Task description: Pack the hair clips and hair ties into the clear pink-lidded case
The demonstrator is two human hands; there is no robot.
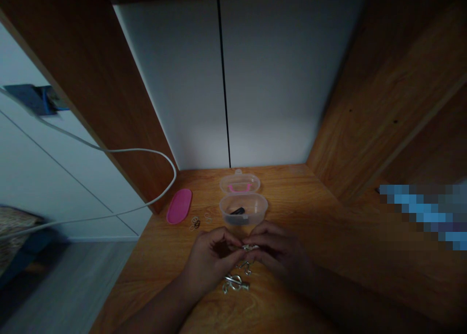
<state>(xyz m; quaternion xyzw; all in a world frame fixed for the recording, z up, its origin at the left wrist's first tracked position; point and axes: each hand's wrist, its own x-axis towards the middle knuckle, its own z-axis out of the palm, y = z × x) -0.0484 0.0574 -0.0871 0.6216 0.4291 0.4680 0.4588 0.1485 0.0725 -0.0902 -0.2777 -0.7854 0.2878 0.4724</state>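
My left hand (209, 258) and my right hand (280, 251) meet over the wooden tabletop, fingertips pinched around a small shiny metal piece (250, 248). Its exact kind is too small and partly covered to make out. Just below the fingers lie silvery metal pieces (247, 268), and nearer to me a larger group of them (235, 282) with a ring-like shape and a bar. Beyond my hands stands a clear plastic case (260, 208), its lid (240, 178) swung back and fitted with a pink handle. Inside the case is a black object (239, 211).
Left of the case, a pink oval tray or lid (179, 206) lies flat, with several small bands or rings (195, 222) beside it. A white cable (146, 149) loops across the left side. White panels and wooden walls (365, 100) enclose the table (292, 183).
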